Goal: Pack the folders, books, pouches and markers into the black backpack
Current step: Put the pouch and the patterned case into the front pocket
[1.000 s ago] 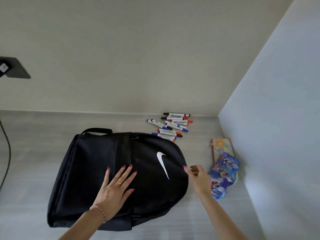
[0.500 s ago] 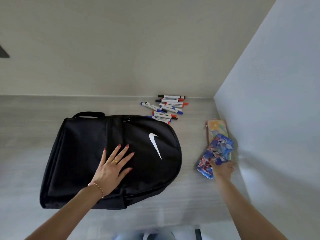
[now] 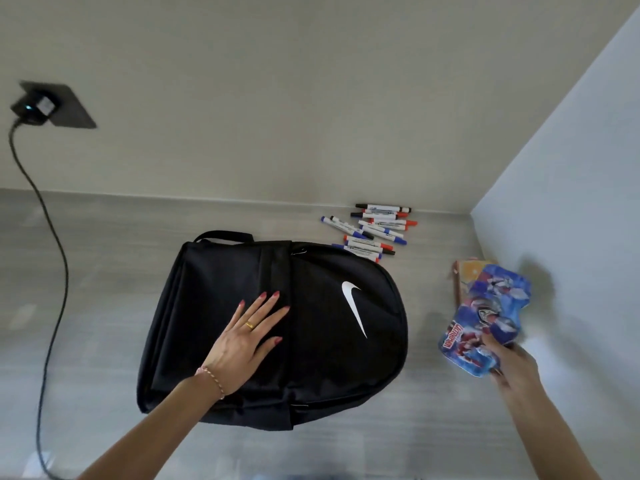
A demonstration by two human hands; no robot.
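Note:
A black backpack with a white swoosh lies flat on the grey table. My left hand rests on its front with fingers spread and straight. My right hand grips the near end of a blue printed pouch, lifted and blurred, to the right of the backpack. Under and behind it lies an orange-yellow pouch on the table. Several markers with blue, red and black caps lie in a loose heap behind the backpack's top right corner.
A beige wall runs along the back of the table and a pale wall closes the right side. A black wall socket holds a plug whose dark cable hangs down at the left.
My right hand went from the backpack's right edge to the blue pouch, took hold of it and has raised it off the table. My left hand has stayed on the backpack.

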